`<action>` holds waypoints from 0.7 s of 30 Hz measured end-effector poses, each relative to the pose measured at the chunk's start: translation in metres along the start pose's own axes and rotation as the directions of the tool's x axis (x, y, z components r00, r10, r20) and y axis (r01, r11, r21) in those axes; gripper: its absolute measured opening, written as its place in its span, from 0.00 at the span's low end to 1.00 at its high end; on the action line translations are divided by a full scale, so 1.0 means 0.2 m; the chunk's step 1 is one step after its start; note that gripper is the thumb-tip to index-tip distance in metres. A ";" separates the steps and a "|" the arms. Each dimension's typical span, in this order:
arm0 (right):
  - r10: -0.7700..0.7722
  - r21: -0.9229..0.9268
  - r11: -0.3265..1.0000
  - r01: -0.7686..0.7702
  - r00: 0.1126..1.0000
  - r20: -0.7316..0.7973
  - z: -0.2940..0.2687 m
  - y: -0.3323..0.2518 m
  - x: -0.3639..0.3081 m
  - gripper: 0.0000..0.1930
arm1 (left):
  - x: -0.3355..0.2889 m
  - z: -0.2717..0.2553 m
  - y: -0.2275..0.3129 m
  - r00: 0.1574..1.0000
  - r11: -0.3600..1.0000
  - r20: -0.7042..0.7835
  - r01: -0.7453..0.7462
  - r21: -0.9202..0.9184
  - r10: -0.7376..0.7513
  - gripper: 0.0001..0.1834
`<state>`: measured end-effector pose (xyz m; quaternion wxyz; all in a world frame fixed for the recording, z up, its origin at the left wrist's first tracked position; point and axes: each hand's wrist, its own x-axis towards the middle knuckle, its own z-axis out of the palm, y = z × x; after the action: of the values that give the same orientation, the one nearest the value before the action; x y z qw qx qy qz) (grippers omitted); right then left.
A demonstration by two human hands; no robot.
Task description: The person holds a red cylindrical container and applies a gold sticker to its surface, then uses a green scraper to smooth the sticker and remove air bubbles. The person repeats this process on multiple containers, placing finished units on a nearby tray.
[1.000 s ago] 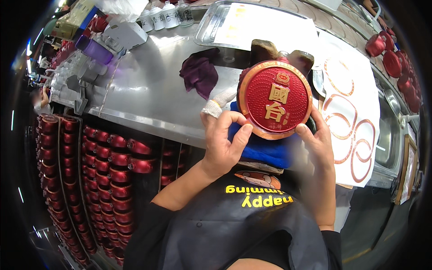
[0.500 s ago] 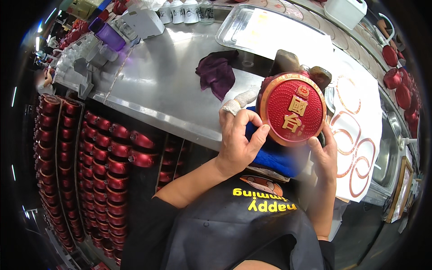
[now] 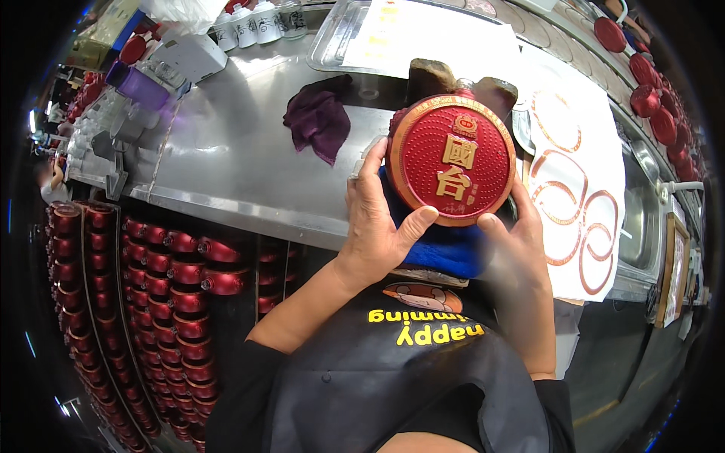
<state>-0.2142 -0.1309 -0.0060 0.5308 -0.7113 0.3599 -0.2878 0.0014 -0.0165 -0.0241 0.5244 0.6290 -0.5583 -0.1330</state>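
Note:
A round, flat red bottle (image 3: 427, 170) with a studded face, raised gold characters and a gold-orange band round its rim stands upright in front of me, its neck pointing away. My left hand (image 3: 379, 215) is closed on its left edge, thumb on the lower front of the rim. My right hand (image 3: 517, 234) grips the lower right edge, its thumb at the bottom rim; part of that hand is blurred. Below the bottle lies a blue cloth (image 3: 445, 259). Two dark, worn blocks, a left one (image 3: 430, 79) and a right one (image 3: 498, 96), flank the neck.
A crumpled purple cloth (image 3: 321, 121) lies on the steel bench (image 3: 234, 128). On the right, orange-red ring strips (image 3: 600, 245) rest on white sheets. A metal tray (image 3: 332, 38) sits at the back. Racks of red bottles (image 3: 181, 309) stand at lower left, and a sink (image 3: 642, 226) at far right.
My left hand has moved from beside the bottle onto its left edge, and its fingers now wrap behind it. My right hand keeps hold. The whole view has shifted, carrying the bench leftward in the picture.

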 end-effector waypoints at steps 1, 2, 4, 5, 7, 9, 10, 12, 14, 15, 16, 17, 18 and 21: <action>0.000 -0.019 1.000 0.000 1.000 0.004 0.00 0.00 0.00 0.51 | -0.01 -0.01 0.00 0.998 1.000 0.061 0.010 -0.022 -0.009 0.54; 0.006 -0.021 1.000 -0.006 1.000 -0.004 0.00 0.00 0.00 0.51 | 0.00 -0.01 0.00 0.998 1.000 0.061 0.015 -0.012 -0.014 0.54; 0.010 -0.010 1.000 -0.010 1.000 -0.006 0.01 -0.01 0.00 0.49 | 0.00 -0.01 0.00 1.000 1.000 0.025 -0.005 -0.008 0.005 0.54; 0.013 -0.006 1.000 -0.013 1.000 -0.007 0.01 -0.01 0.01 0.49 | 0.00 -0.01 -0.01 1.000 1.000 0.028 0.004 -0.021 -0.004 0.54; 0.020 0.004 1.000 -0.020 1.000 -0.009 0.01 -0.01 0.01 0.48 | 0.00 -0.01 -0.01 0.999 0.998 0.034 0.015 -0.068 -0.013 0.56; 0.023 0.022 1.000 -0.022 1.000 -0.013 0.01 -0.02 0.01 0.47 | 0.00 -0.01 0.00 0.999 0.999 0.039 -0.017 0.037 0.016 0.57; 0.019 0.024 1.000 -0.019 1.000 -0.013 0.01 -0.02 0.01 0.47 | -0.01 -0.02 0.01 0.999 0.996 0.028 -0.038 0.079 0.036 0.58; 0.013 0.028 1.000 -0.013 1.000 -0.013 0.02 -0.03 0.01 0.46 | -0.01 -0.02 0.02 0.999 0.995 0.051 0.006 0.103 -0.011 0.59; -0.006 -0.035 0.999 0.005 1.000 -0.017 0.01 -0.04 0.01 0.46 | -0.01 -0.04 0.02 0.994 0.991 0.105 0.007 0.136 -0.022 0.62; -0.011 -0.028 1.000 0.010 1.000 -0.022 0.02 -0.05 0.01 0.47 | -0.01 -0.04 0.01 0.993 0.995 0.115 0.019 0.097 -0.030 0.60; -0.023 -0.025 0.999 0.023 1.000 -0.014 0.02 -0.05 0.01 0.47 | -0.01 -0.05 0.01 0.993 0.998 0.112 0.023 0.053 -0.029 0.59; -0.024 -0.035 0.999 0.023 1.000 -0.016 0.02 -0.05 0.01 0.47 | 0.00 -0.05 0.00 0.994 1.000 0.106 0.016 0.013 -0.017 0.58; 0.004 -0.056 0.998 -0.006 1.000 -0.031 0.02 -0.05 0.01 0.48 | 0.00 -0.05 -0.01 0.995 1.000 0.103 0.011 -0.028 -0.008 0.58; 0.013 -0.021 1.000 -0.013 1.000 -0.022 0.02 -0.05 0.01 0.47 | 0.00 -0.05 -0.02 0.995 0.996 0.098 0.025 -0.081 -0.017 0.53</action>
<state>-0.2071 -0.1279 0.0031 0.5210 -0.7114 0.3735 -0.2882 0.0109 -0.0123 -0.0237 0.5203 0.6056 -0.5707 -0.1920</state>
